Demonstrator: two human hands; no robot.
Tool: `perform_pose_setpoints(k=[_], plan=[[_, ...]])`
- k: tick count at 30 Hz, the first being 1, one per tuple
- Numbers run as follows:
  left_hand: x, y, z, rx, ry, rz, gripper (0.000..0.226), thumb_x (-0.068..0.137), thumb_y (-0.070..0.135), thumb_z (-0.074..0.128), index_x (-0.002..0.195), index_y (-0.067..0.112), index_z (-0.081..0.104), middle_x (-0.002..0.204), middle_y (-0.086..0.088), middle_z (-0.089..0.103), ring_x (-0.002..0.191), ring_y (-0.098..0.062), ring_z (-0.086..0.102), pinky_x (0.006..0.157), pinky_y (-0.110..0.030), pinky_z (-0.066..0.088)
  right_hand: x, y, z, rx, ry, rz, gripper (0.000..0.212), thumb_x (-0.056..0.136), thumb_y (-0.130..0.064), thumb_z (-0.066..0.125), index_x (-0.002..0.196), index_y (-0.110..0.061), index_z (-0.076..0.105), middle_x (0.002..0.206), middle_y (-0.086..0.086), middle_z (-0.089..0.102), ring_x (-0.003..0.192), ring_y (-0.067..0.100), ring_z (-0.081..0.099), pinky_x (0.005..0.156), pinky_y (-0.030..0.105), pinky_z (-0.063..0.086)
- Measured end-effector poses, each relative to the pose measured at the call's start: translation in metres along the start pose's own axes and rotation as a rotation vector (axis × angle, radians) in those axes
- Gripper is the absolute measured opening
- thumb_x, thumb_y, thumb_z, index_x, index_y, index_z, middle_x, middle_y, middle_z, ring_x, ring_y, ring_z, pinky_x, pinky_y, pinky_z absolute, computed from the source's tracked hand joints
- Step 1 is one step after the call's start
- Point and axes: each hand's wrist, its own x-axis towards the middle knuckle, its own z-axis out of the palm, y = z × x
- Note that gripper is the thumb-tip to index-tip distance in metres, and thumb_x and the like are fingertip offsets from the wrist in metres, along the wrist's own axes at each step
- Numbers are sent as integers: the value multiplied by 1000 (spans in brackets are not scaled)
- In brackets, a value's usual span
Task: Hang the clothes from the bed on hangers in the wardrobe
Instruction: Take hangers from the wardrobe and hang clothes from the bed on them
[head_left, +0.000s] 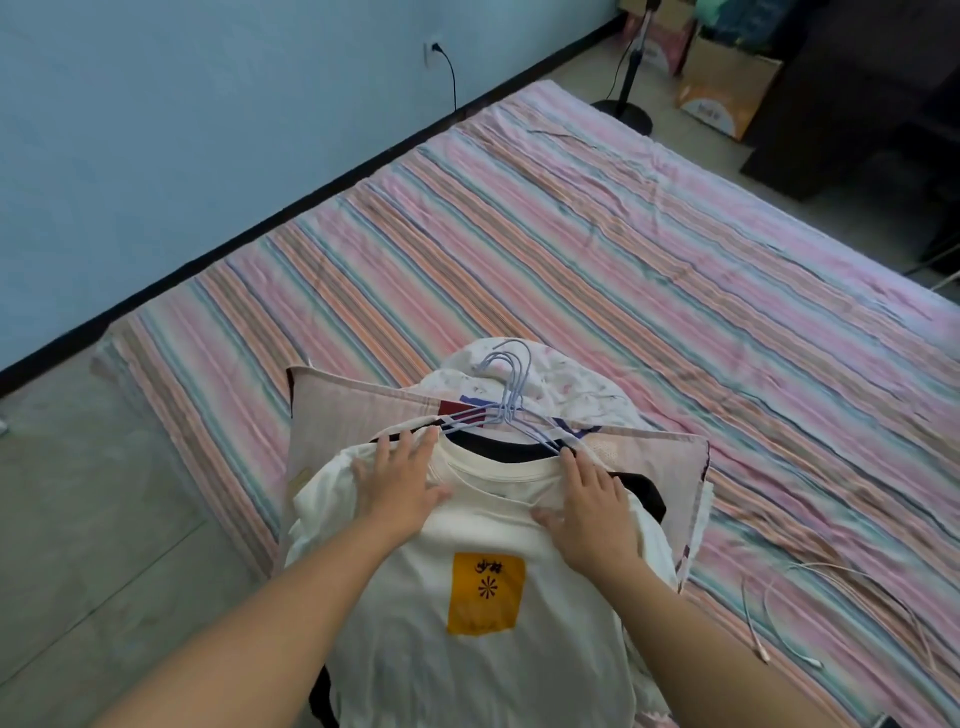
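Observation:
A white T-shirt (483, 649) with an orange patch lies on top of a pile of clothes at the near edge of the bed (571, 249). Several pale blue wire hangers (506, 387) stick out above its collar, their hooks bunched together over a white floral garment (571, 384). My left hand (402, 480) rests flat on the shirt's left shoulder with fingers spread. On the right shoulder lies my right hand (592, 512), fingers straight, fingertips near a hanger arm. A pink pillow (343, 415) and dark clothes lie under the shirt.
The bed has a pink striped sheet and runs along a blue wall with a socket (434, 49). A white cable (779, 613) lies on the sheet at the right. A fan stand (626, 104), cardboard boxes (727, 88) and dark furniture (857, 93) stand at the far end.

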Motion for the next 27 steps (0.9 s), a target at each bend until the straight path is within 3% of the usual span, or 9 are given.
perform_pose_setpoints(k=[3,6,9,12,15,18,20,23,27], plan=[[1,4,-15,-31,10,23,79,87,50,61,152,34,19,156,0,31,143,-28,25,109,-55,31,3,-16,-11,-9,-49,39,92,93,-55,56,158,-15,6,166,9,10,151,31,15,123,46,14],[-10,11,-33,-110,112,48,83,79,54,69,148,27,31,146,0,46,134,-24,41,108,-47,37,-3,-36,-30,-24,10,-6,84,91,-51,59,154,-12,18,163,14,15,148,34,22,121,45,21],[-35,11,-51,-205,197,89,87,73,54,74,146,28,34,142,2,51,129,-23,47,108,-44,39,-21,-56,-55,-2,79,-90,69,94,-43,58,149,-13,29,162,14,18,145,33,27,118,41,27],[-67,2,-69,-200,147,90,85,71,52,73,144,31,36,140,4,52,126,-22,48,106,-42,41,-45,-74,-78,10,101,-189,62,94,-43,57,145,-15,36,154,8,33,140,30,34,115,39,32],[-102,-12,-97,-152,97,78,76,73,50,72,138,28,40,133,3,54,118,-22,52,90,-35,45,-74,-92,-102,12,77,-269,60,94,-44,57,143,-16,39,146,5,44,136,27,39,112,37,34],[-143,-25,-130,-126,55,66,74,76,50,72,135,24,35,127,-1,55,110,-24,55,72,-31,40,-109,-114,-125,-3,61,-347,61,91,-48,59,142,-17,43,141,4,50,132,25,44,107,37,38],[-177,-34,-150,-45,75,74,76,73,55,71,133,23,35,128,0,54,112,-24,55,74,-32,44,-136,-131,-140,-3,54,-400,66,88,-50,61,143,-18,45,141,2,52,131,23,46,105,36,40],[-231,-56,-177,43,109,76,88,68,60,69,141,25,36,138,2,50,124,-23,51,93,-38,48,-179,-159,-162,-27,59,-488,69,84,-51,64,142,-18,47,140,1,49,128,23,47,101,35,41],[-304,-90,-213,26,118,38,94,60,65,71,141,28,40,131,1,51,120,-22,52,93,-41,49,-239,-204,-193,-78,75,-628,66,83,-48,67,140,-19,49,139,2,48,124,22,48,96,36,46]])
